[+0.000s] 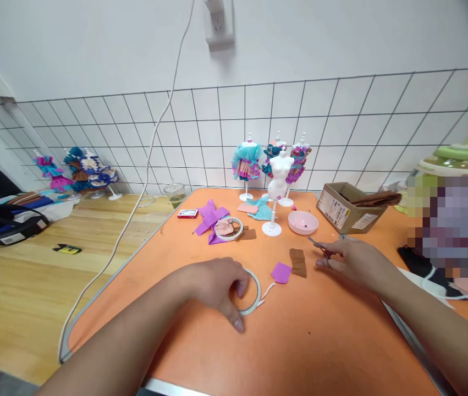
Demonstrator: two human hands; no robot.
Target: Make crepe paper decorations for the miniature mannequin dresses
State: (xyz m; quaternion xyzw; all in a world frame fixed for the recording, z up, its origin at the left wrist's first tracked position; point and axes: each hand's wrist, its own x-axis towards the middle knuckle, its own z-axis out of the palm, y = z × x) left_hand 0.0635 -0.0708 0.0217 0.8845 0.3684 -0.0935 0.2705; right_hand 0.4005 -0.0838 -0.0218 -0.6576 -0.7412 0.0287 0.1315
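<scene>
My left hand [219, 289] is over the left side of a roll of white tape [257, 291] lying on the orange table. Its thumb and fingers are apart, and I cannot tell whether they touch the roll. A torn end of tape trails from the roll toward a purple paper piece [281, 273]. Beside that lies a brown crepe paper strip [298, 263]. My right hand [353, 261] is closed on small scissors [323, 248], their tips pointing left toward a pink bowl [303, 223]. A bare white mini mannequin [280, 181] stands behind the paper pieces.
Dressed mini mannequins [247, 162] stand against the tiled wall. An open cardboard box [349, 209] is at the back right. Purple crepe paper [209, 217], another tape roll [234, 236] and a small red box [187, 214] lie back left. A white cable [148, 159] hangs down at left.
</scene>
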